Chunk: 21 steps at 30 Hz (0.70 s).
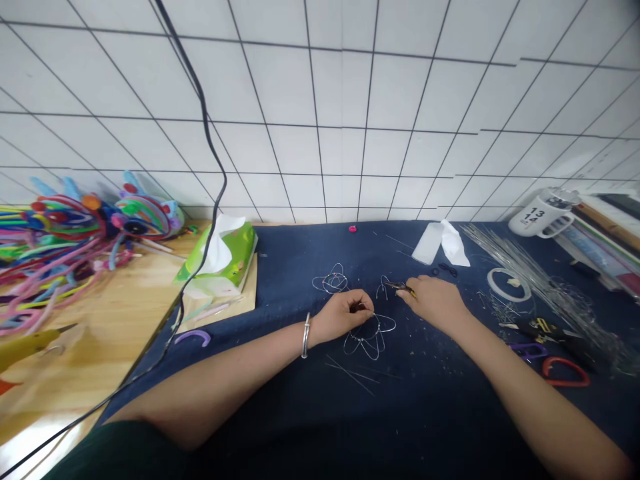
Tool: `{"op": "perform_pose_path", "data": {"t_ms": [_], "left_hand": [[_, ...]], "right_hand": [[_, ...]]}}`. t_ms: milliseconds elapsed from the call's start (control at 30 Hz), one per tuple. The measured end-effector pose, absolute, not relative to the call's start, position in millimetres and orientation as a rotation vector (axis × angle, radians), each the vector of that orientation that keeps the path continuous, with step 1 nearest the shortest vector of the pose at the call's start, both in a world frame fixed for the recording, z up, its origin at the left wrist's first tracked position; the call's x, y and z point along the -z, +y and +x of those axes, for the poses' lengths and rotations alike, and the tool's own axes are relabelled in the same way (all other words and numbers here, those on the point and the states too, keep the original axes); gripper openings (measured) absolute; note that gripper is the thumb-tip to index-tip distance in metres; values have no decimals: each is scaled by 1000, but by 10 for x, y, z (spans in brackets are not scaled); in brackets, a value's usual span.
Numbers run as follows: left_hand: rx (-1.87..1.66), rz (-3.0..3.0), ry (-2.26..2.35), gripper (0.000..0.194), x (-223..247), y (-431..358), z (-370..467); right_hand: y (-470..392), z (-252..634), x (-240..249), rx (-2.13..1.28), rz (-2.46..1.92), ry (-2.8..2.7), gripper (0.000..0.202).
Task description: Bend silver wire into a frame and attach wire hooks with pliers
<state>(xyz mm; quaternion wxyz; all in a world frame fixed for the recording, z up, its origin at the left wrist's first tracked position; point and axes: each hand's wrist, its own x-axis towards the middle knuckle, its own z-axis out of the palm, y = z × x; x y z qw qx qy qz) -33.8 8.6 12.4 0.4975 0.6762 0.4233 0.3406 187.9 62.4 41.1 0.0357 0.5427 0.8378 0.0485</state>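
My left hand point(346, 313), with a silver bangle at the wrist, pinches the upper edge of a wire flower frame point(364, 341) made of thin looped petals. To the right, my right hand point(436, 300) is closed around small pliers point(407, 289), whose dark jaws point left. At the jaws' tip is a bent piece of wire point(384, 287); I cannot tell whether the jaws grip it. Another looped wire shape point(332, 280) lies just beyond my left hand. Several straight wire pieces point(354, 375) rest on the dark blue cloth nearer to me.
A green tissue pack point(240, 250) stands left, beside fuzzy coloured stems point(45, 280) and a yellow glue gun point(27, 350). At right lie a wire bundle point(530, 273), a white tape roll point(509, 285), red-handled scissors point(565, 381) and a white mug point(537, 215). A black cable point(204, 120) hangs across the left.
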Motion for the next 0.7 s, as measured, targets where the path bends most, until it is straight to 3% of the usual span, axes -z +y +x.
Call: {"op": "perform_pose_path", "data": {"t_ms": [700], "left_hand": [[-855,1646,1000,8,-104,92,-349]], "right_hand": [[687,1677,-539,-70,1653,2395,47]]}}
